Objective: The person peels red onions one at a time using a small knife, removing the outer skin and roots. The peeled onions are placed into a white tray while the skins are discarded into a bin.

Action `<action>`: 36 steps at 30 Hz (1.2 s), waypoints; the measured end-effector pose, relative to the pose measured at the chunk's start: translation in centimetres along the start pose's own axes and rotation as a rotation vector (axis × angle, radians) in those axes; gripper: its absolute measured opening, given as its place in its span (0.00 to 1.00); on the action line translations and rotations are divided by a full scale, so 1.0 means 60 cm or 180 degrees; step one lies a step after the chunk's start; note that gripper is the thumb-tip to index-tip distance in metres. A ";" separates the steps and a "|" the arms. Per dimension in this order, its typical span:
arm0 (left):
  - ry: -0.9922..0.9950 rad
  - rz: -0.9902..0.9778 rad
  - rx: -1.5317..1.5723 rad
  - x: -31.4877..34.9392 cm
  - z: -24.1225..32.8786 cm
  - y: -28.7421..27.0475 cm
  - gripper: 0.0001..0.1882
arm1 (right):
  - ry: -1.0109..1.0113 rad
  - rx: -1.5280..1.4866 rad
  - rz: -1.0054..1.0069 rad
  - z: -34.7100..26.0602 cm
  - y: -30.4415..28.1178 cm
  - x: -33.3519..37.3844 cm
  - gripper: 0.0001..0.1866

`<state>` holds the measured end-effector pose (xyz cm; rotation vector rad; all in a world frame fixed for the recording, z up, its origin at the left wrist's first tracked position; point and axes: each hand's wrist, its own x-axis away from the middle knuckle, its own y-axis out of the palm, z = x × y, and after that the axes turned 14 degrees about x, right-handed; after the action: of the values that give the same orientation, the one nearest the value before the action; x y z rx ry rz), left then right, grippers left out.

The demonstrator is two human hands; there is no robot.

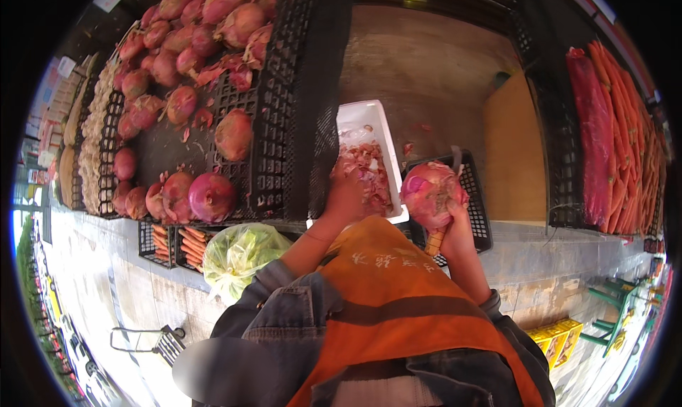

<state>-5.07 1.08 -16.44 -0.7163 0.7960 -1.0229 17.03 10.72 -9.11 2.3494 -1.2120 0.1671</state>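
My right hand (457, 233) is closed around a large red onion (429, 191), with loose papery skin hanging from it. My left hand (346, 196) reaches over the near left part of a white foam box (387, 140); its fingers are dim and partly hidden. Dry onion skins (373, 172) lie in the box. Beneath the held onion stands a small black plastic crate (477, 211). To the left, a heap of red onions (202, 34) fills part of a black display crate (270, 122), and a shiny peeled red onion (212, 197) sits at its near edge.
Carrots (625, 144) and a red plastic bag (591, 133) fill the rack at right. A cardboard sheet (515, 151) leans beside it. Left of me are a bag of green vegetables (245, 254), carrot crates (192, 247) and a hand trolley (167, 343). Yellow crates (558, 339) stand behind right.
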 end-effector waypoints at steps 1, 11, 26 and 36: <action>-0.0075 -0.0163 0.0351 -0.005 0.008 -0.007 0.21 | -0.0045 0.0128 -0.0092 -0.004 -0.001 0.000 0.25; 0.0243 -0.0472 0.2265 -0.031 0.170 -0.176 0.25 | -0.0230 0.0724 -0.0742 -0.028 0.012 0.009 0.29; 0.0338 0.0468 0.1452 -0.031 0.143 -0.156 0.06 | 0.0107 0.0669 -0.0581 -0.031 0.042 0.024 0.26; -0.0241 0.0452 0.0668 -0.056 0.094 -0.115 0.10 | -0.0181 0.0284 -0.0729 -0.037 0.035 0.028 0.30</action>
<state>-4.46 2.57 -7.07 -0.5084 0.6532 -0.9296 16.60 9.53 -5.89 2.5649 -0.9685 0.0790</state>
